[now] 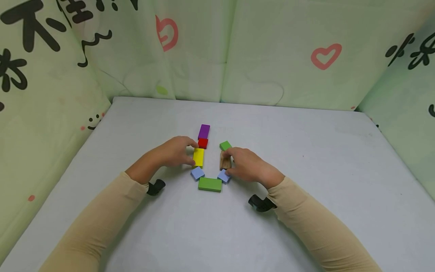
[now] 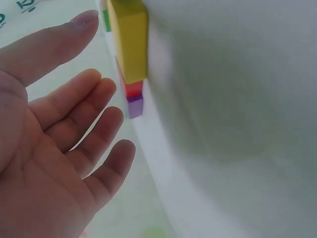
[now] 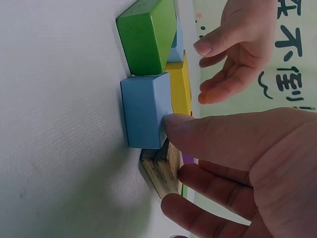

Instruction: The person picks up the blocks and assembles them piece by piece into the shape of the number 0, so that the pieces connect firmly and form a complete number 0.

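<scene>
Small coloured blocks form an open-topped U on the white table. My left hand (image 1: 176, 152) is beside the yellow block (image 1: 198, 157), thumb and fingers apart; the left wrist view shows a gap between fingers and block. Beyond the yellow block lie a red block (image 1: 202, 143) and a purple block (image 1: 204, 131). On the other side, my right hand (image 1: 249, 165) has its thumb at the edge of a blue block (image 3: 143, 111). Its fingers extend over the wood-grained block (image 3: 164, 173), partly covering it. A smaller green block (image 1: 225, 145) lies past that one.
A long green block (image 1: 210, 184) forms the near end of the U, with another blue block (image 1: 197, 173) at its left corner. Pale printed curtains (image 1: 272, 56) enclose the back and sides of the table (image 1: 323, 158). A dark wrist camera (image 1: 261, 204) hangs below the right sleeve.
</scene>
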Motion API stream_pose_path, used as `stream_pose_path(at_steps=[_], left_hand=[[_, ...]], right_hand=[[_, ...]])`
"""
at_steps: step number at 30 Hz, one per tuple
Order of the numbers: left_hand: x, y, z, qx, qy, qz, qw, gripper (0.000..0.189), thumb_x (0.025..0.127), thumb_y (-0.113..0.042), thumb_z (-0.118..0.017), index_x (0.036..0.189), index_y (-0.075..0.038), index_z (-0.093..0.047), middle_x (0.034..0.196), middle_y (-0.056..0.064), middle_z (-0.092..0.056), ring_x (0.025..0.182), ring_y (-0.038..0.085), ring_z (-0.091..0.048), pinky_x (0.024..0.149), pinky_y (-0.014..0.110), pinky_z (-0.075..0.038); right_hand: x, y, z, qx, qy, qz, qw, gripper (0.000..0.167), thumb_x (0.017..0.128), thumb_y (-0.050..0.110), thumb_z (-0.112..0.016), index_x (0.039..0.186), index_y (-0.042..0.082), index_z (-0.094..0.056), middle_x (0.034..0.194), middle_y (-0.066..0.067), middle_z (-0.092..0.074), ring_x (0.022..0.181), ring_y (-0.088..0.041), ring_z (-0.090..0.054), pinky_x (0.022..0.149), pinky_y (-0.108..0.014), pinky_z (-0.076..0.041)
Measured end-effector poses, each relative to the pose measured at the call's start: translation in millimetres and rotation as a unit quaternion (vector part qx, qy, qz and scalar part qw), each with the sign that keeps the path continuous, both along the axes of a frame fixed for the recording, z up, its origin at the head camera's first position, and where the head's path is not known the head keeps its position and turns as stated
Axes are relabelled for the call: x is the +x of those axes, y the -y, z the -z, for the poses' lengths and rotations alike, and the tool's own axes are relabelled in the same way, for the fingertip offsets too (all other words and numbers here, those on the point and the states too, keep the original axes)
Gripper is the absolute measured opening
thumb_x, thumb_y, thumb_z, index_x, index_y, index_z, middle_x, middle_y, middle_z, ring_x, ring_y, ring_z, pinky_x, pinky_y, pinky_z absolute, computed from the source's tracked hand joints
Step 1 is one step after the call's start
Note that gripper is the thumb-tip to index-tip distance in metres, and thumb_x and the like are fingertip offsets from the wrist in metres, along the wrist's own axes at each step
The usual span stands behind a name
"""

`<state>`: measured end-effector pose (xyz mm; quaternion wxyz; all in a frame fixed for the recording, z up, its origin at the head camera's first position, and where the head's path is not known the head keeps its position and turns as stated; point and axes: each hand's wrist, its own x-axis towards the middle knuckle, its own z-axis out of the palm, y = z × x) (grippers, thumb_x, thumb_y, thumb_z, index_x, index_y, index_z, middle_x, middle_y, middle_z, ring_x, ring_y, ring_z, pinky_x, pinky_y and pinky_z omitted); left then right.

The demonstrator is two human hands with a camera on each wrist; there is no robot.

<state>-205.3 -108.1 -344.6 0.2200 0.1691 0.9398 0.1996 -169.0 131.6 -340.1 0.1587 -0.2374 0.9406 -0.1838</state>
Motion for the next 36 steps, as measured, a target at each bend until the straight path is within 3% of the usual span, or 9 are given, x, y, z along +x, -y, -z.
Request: stream_pose_path(at_steps=[6, 21, 36], left_hand=[[5.7, -2.9, -4.6, 0.014, -0.002, 0.013, 0.9998, 0.054, 0.087, -0.017, -0.080, 0.137, -0.007, -0.060, 0.144, 0.012, -0.052, 0.138, 0.032, -0.040, 0.112, 0.047, -0.036], [12.8, -6.9, 4.8, 0.020, -0.007, 0.023, 0.9995, 0.050, 0.088, -0.016, -0.079, 0.134, -0.007, -0.062, 0.139, 0.011, -0.056, 0.134, 0.031, -0.044, 0.111, 0.045, -0.037], [16.3, -10.8, 4.9, 0.029, -0.009, 0.023, 0.9993, 0.048, 0.087, -0.014, -0.079, 0.131, -0.006, -0.063, 0.132, 0.009, -0.060, 0.128, 0.028, -0.048, 0.109, 0.043, -0.041]], right_hand=[[-0.6, 0, 0.1, 0.001, -0.001, 0.001, 1.0000, 0.047, 0.091, 0.014, -0.074, 0.132, -0.001, -0.057, 0.124, -0.013, -0.061, 0.111, -0.029, -0.056, 0.102, -0.043, -0.046], [0.3, 0, 0.4, 0.000, 0.001, 0.000, 1.0000, 0.047, 0.091, 0.014, -0.074, 0.132, -0.001, -0.057, 0.124, -0.014, -0.061, 0.113, -0.029, -0.056, 0.102, -0.044, -0.045], [-0.5, 0, -0.4, -0.001, 0.000, -0.004, 1.0000, 0.047, 0.091, 0.014, -0.074, 0.132, -0.001, -0.057, 0.126, -0.013, -0.061, 0.116, -0.029, -0.056, 0.104, -0.044, -0.044]])
